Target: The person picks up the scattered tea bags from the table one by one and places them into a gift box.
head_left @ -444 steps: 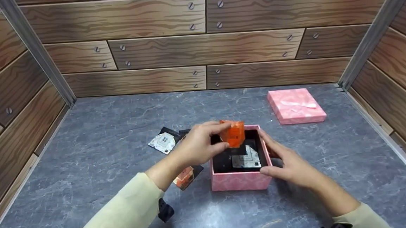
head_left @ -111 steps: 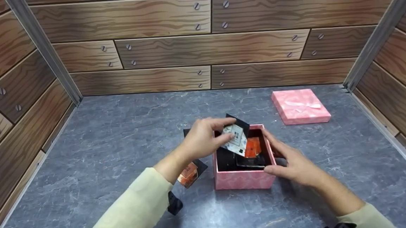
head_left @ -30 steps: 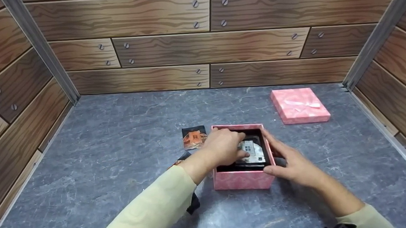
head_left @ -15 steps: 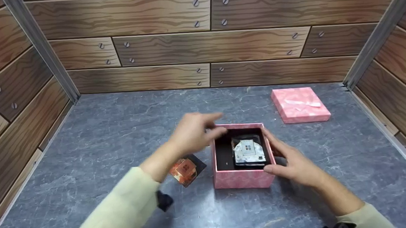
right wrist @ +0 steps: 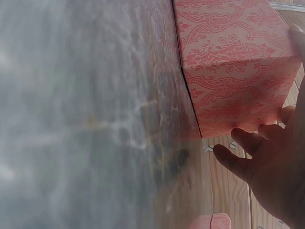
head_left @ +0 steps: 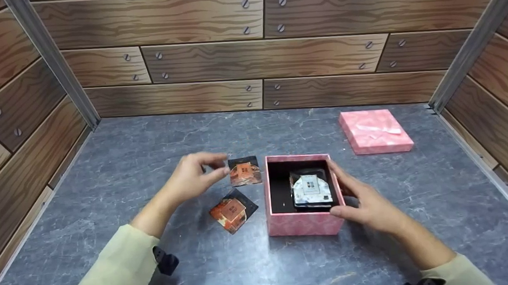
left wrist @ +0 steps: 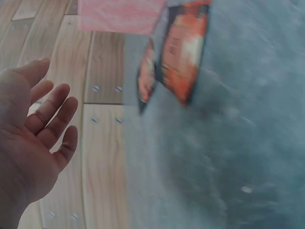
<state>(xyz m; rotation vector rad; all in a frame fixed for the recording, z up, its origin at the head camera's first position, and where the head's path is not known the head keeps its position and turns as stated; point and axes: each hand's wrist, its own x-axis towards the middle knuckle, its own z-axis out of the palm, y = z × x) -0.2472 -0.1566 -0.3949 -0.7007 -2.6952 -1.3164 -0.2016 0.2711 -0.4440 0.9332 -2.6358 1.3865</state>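
In the head view my left hand (head_left: 196, 177) is held left of the box, fingers loosely bent and nothing in them. Its fingertips come right up to a small flat orange-and-black packet (head_left: 244, 171) lying on the table. A second orange-and-black packet (head_left: 233, 210) lies turned at an angle, nearer to me. My right hand (head_left: 363, 204) rests against the right side of the pink box (head_left: 303, 224), thumb extended at the near corner and fingers along the wall. Inside the black-lined box, to its right, a white patterned packet (head_left: 312, 191) lies on top of others.
A pink lid (head_left: 377, 132) with a ribbon bow lies at the back right of the grey marbled table (head_left: 161, 135). Wood-patterned walls (head_left: 257, 58) with metal corner posts close off the back and both sides.
My left hand has come out of the box and moved left to the packets. Earlier it put a white packet inside. The right hand has stayed at the box.
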